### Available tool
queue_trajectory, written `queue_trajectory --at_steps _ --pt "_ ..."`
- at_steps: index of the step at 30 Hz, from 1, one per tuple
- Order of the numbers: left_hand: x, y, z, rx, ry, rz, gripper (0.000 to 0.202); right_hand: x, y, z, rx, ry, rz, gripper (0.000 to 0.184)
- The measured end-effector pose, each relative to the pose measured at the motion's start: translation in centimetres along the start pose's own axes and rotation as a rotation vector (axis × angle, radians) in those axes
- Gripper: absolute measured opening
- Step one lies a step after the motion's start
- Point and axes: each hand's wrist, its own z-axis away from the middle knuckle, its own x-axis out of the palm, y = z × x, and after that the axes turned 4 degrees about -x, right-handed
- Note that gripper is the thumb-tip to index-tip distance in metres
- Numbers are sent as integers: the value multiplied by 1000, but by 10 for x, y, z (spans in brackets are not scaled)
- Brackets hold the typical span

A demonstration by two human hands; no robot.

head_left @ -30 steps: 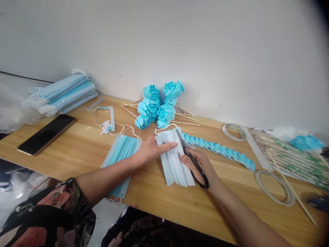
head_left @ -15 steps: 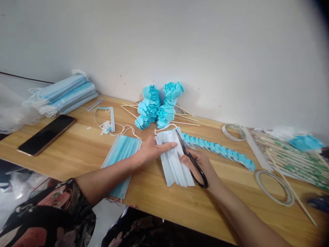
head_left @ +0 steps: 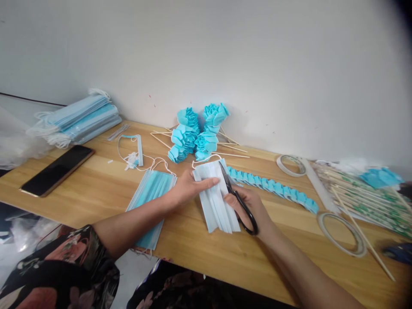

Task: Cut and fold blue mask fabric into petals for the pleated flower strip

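My left hand (head_left: 188,187) grips a pleated face mask (head_left: 215,201), white side up, and holds it just above the wooden table (head_left: 96,189). My right hand (head_left: 250,206) is closed round the black handles of a pair of scissors (head_left: 237,198). The blades lie along the mask's right edge, near its top. A second blue mask (head_left: 151,193) lies flat under my left forearm. Just beyond the held mask lie blue mask flowers on sticks (head_left: 196,131) and a long strip of folded blue pieces (head_left: 273,188).
A stack of masks (head_left: 77,118) and a phone (head_left: 56,169) sit at the left. Cut ear loops and a trimmed strip (head_left: 135,150) lie behind. Two tape rolls (head_left: 341,234) (head_left: 291,165), loose skewers and packed sticks (head_left: 363,195) fill the right.
The view has shifted slightly; hands, mask and scissors keep nearly the same pose, the scissors edging a little up the mask's edge.
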Motion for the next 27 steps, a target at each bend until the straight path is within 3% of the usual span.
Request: queue_trajectory --at_steps 9,18,27 --pt "-8 0 -5 -18 31 118 34 2 9 2 223 69 -127 49" --pt "-13 8 -9 -93 145 262 37 -5 5 -1 191 83 -137 47" --pt "-16 14 -9 -112 211 139 45 -5 0 0 233 81 -212 51"
